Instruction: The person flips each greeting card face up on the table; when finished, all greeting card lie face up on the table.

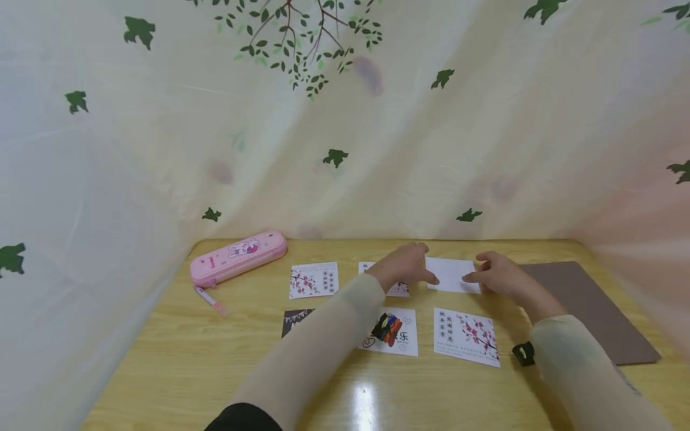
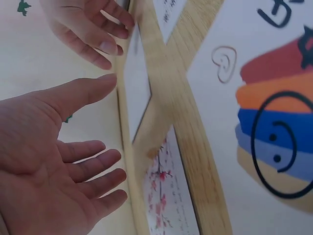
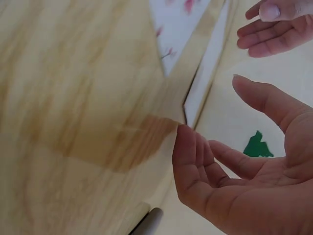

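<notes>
A blank white card [image 1: 451,276] lies flat at the back of the table, between my two hands. My left hand [image 1: 403,264] hovers by its left end, thumb spread from the fingers; the left wrist view shows an empty palm [image 2: 44,161]. My right hand [image 1: 501,278] is at the card's right end with loosely bent fingers. In the right wrist view its fingertips [image 3: 185,137] come close to the card's corner; contact cannot be made out. A blossom card [image 1: 398,290] lies under my left hand, partly hidden. Another blossom card with writing [image 1: 466,336] lies in front of the blank one.
More cards lie to the left: a blossom card [image 1: 314,280], a dark card [image 1: 293,318] partly behind my left sleeve, and one with coloured stripes [image 1: 405,342]. A pink pencil case [image 1: 239,258] and a pen [image 1: 210,300] stand back left. A grey-brown board [image 1: 598,317] lies right.
</notes>
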Tool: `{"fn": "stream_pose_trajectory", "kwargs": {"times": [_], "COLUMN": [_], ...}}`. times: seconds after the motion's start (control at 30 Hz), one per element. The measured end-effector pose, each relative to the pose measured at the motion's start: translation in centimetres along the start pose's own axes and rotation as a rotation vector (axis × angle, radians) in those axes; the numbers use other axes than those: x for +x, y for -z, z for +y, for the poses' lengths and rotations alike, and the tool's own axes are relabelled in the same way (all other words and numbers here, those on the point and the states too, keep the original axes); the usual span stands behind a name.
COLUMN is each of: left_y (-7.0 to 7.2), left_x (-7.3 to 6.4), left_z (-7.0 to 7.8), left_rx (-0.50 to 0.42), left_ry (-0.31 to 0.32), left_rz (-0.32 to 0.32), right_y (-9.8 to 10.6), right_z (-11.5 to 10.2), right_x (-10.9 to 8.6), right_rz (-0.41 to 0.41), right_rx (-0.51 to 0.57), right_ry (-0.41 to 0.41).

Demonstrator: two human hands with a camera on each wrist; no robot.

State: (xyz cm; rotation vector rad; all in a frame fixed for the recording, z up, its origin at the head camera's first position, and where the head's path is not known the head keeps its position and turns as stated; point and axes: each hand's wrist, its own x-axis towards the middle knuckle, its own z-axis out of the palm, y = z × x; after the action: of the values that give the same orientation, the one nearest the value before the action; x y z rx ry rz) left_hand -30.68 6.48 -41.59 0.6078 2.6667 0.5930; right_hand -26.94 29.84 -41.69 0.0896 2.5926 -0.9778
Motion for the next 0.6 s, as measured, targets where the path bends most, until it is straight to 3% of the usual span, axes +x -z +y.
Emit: {"fn": "stream_pose_trajectory", "kwargs": {"times": [0.27, 0.6], "left_y": [-0.6, -1.0], "left_x": [0.4, 0.7], "left_z": [-0.7, -0.7], "left_rx": [0.058, 0.082], "left_ry": [0.047, 0.088], "left_rz": [-0.016, 0.021], "right_y": [0.0, 0.1], "right_z": [0.4, 1.0], "right_x": [1.2, 2.1], "right_rz": [-0.046, -0.066], "right_rx": [0.027, -0.001], "right_ry": [-0.003, 0.022]}}
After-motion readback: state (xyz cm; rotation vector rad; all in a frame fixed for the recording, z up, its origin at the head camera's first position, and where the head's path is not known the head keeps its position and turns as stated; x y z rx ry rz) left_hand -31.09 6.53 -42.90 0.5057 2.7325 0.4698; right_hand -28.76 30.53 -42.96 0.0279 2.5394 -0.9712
